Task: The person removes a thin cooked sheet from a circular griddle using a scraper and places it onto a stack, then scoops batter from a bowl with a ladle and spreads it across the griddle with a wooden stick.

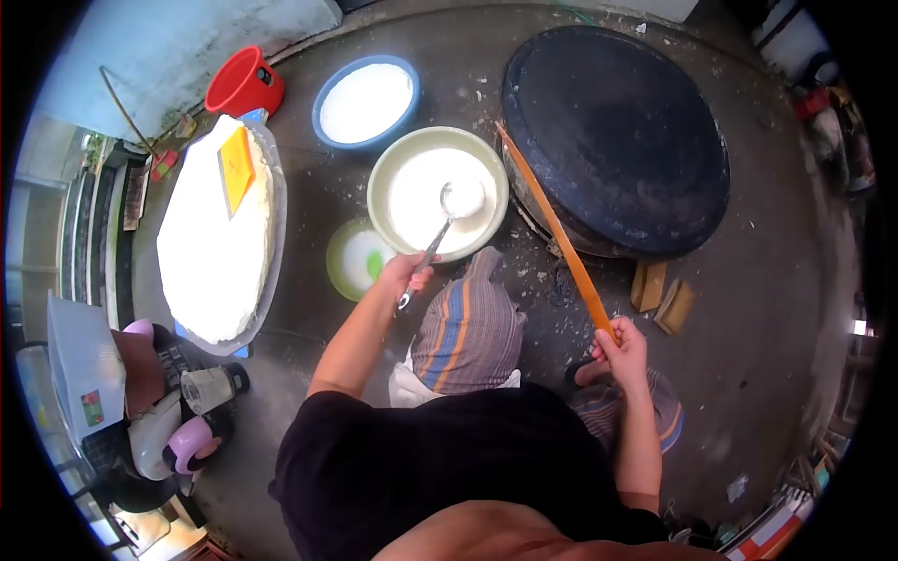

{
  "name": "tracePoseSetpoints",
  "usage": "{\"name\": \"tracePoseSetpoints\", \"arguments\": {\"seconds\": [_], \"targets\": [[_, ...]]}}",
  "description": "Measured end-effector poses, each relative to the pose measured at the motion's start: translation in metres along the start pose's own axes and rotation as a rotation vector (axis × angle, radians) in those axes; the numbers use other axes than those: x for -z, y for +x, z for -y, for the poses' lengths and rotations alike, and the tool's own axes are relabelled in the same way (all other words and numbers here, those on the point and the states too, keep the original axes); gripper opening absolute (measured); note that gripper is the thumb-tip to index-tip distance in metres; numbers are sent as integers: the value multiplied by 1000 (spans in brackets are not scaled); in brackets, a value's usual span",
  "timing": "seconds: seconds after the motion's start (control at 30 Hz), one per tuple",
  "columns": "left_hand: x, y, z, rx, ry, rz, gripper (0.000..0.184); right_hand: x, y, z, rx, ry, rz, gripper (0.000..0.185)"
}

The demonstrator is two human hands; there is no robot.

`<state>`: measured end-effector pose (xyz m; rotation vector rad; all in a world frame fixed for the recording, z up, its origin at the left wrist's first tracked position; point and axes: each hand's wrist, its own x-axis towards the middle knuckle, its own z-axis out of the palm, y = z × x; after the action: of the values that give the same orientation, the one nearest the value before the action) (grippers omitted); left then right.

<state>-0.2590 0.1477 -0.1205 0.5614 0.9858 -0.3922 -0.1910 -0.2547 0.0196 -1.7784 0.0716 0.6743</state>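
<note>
**One silver metal ladle (436,241) left, one flat orange-brown wooden strip (554,224) right**

In the head view, I'm seeing the left hand (409,273) gripping the ladle's near handle, scoop in or over one pale-green round bowl (378,192); the right hand (623,352) is pinching the strip's near end. I'm judging both light, stiff, best held there.

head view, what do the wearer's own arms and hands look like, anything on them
The left hand and right hand are bare, with no gloves. Both forearms are uncovered too, with no watch or bracelet visible. A plain, very dark short-sleeved top covers the upper arms.
</note>
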Motion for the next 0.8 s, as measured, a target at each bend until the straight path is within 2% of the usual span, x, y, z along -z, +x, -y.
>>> {"name": "tracePoseSetpoints", "arguments": {"seconds": [0.07,0.13,0.2,0.23,0.3,0.4,0.47,0.57,0.7,0.8], "targets": [[-2,-37,-8,44,-15,148,28,1,0,-4,23,-6,30,6],[-6,-71,-10,-1,3,146,28,1,-2,-3,36,7,32,6],[-5,-96,-13,-48,-27,257,28,0,-4,-1,48,22,34,5],[-8,-110,-14,-54,-28,257,28,1,-5,0,25,38,33,5],[-18,-136,-16,-193,64,142,29,2,-6,-1,7,54,35,6],[-23,-162,-22,-314,70,233,30,3,-6,-5,12,144,10,9],[-37,-179,-26,-351,61,205,31,5,-4,-9,-23,170,-45,17],[-53,-191,-35,-463,111,215,32,11,-5,-14,63,82,-48,25],[-83,-197,-50,-511,110,254,32,19,-12,4,-66,121,-28,18],[-115,-194,-67,-539,120,293,31,20,-7,8,4,215,25,14]]}}
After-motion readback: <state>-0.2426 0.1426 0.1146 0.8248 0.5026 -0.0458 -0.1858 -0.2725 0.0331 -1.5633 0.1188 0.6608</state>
